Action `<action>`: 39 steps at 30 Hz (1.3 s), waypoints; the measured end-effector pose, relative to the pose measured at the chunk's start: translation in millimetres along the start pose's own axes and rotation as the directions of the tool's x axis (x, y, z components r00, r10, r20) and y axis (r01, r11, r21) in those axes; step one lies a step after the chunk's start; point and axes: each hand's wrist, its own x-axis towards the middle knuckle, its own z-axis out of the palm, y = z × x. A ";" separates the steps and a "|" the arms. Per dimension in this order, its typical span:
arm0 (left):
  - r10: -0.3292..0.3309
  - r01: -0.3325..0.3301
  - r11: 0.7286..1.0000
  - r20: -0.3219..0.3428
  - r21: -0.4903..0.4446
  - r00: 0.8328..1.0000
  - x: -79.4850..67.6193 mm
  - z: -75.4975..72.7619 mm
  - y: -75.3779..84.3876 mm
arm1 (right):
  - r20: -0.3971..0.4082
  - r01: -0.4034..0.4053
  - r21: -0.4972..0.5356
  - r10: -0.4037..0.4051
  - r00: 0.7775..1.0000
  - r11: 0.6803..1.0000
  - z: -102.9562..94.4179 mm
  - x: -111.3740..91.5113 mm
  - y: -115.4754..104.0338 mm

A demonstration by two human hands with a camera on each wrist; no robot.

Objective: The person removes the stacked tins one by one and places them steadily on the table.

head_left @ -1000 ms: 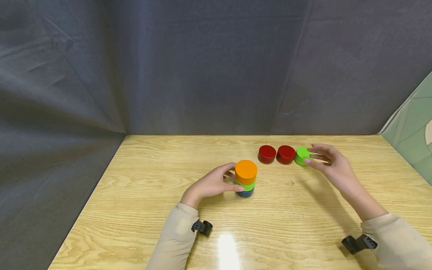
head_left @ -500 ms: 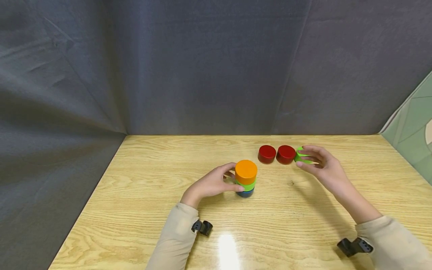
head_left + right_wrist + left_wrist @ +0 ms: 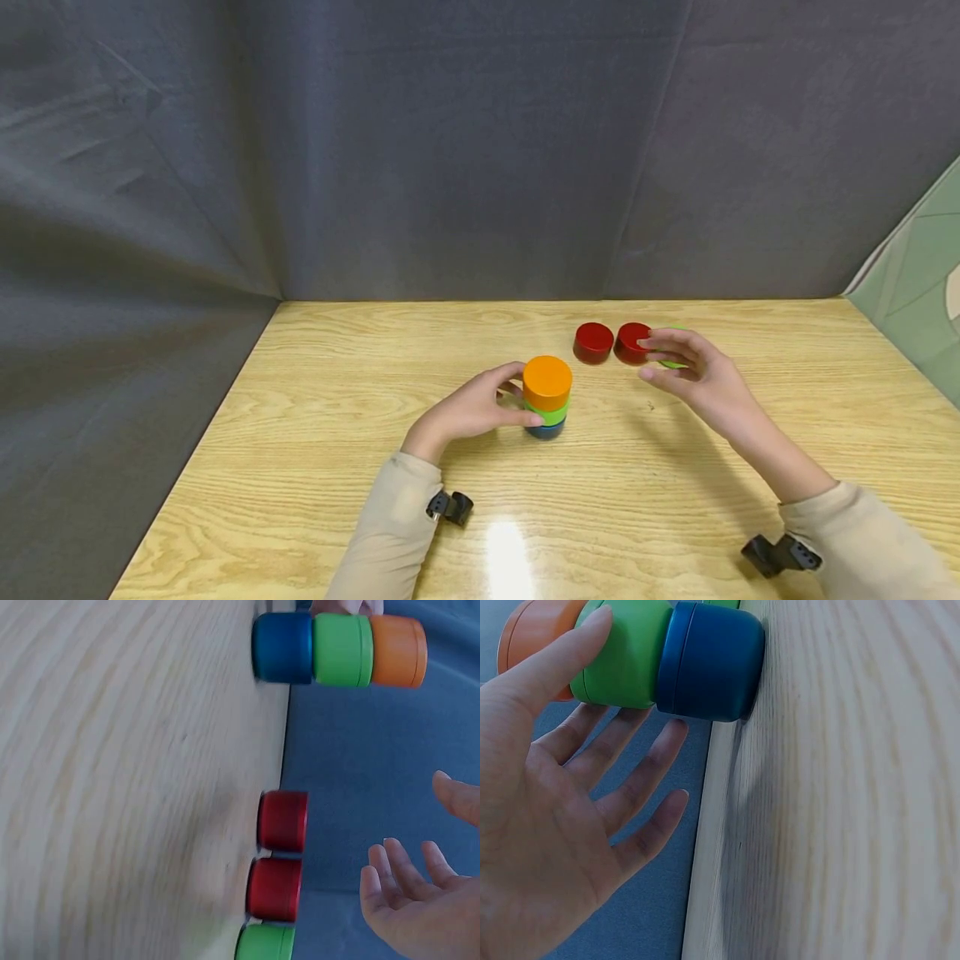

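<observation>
A three-high stack of small round tins stands on the table: an orange tin (image 3: 547, 382) on top, a green tin (image 3: 634, 656) in the middle and a dark blue tin (image 3: 712, 664) at the bottom. My left hand (image 3: 476, 407) holds the stack at the green tin, thumb in front and fingertips behind. Farther right, my right hand (image 3: 701, 375) hovers with nothing in it, its fingers loosely bent. It overlaps part of one red tin (image 3: 274, 889) and most of a second green tin (image 3: 266, 943). Another red tin (image 3: 593, 343) sits in line to their left.
The wooden table (image 3: 337, 500) ends at the back against a dark grey cloth (image 3: 465, 150). More grey cloth hangs on the left side. A pale green patterned surface (image 3: 918, 275) shows at the right edge.
My right hand has drifted left, from over the loose green tin toward the nearer red tin. The left hand and the stack have stayed in place.
</observation>
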 end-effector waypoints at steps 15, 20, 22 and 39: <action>-0.001 0.001 1.000 0.002 -0.006 1.000 -0.1 0.3 -0.1 | 0.058 0.071 0.042 -0.073 0.996 0.997 24.1 -2.0 -20.4; -0.001 0.001 1.000 0.000 0.000 1.000 0.5 0.4 -0.5 | 0.081 0.074 0.047 -0.078 0.994 0.996 31.3 -3.0 -25.1; -0.001 0.001 1.000 -0.002 0.004 1.000 0.7 0.6 -0.4 | 0.092 0.074 0.054 -0.078 0.993 0.996 34.2 -3.1 -26.5; 0.013 -0.013 1.000 0.000 0.015 1.000 0.5 0.3 0.0 | 0.148 0.040 0.050 -0.047 0.988 0.998 57.1 1.3 -35.7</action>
